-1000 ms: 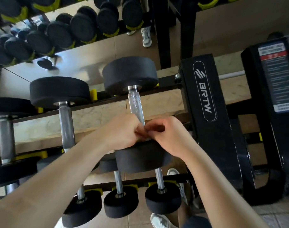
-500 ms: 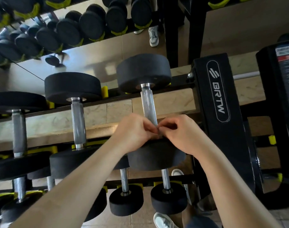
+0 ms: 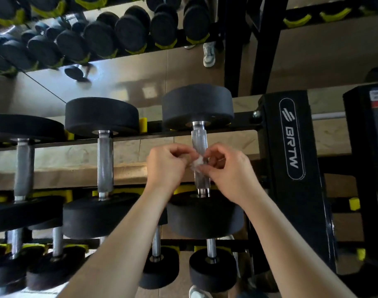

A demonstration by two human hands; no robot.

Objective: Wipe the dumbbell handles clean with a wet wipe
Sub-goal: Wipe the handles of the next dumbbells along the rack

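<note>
A small crumpled white wet wipe (image 3: 197, 163) is pinched between my left hand (image 3: 166, 166) and my right hand (image 3: 227, 168), just in front of the middle of a knurled steel handle (image 3: 199, 139). That handle belongs to the rightmost black dumbbell (image 3: 197, 105) on the upper rack tier. Both hands have their fingers curled round the wipe. A second dumbbell with its steel handle (image 3: 105, 162) lies to the left, and a third handle (image 3: 23, 168) sits at the far left.
The black rack upright marked BRTW (image 3: 291, 138) stands close on the right. Smaller dumbbells (image 3: 212, 268) fill the lower tier. A mirror behind reflects another rack of dumbbells (image 3: 127, 37). My shoe (image 3: 197, 293) shows on the floor below.
Both hands have lifted from the handle's lower end, near the front weight, to mid-handle. The white wipe now shows between the fingertips. The view has shifted so the rack sits further right.
</note>
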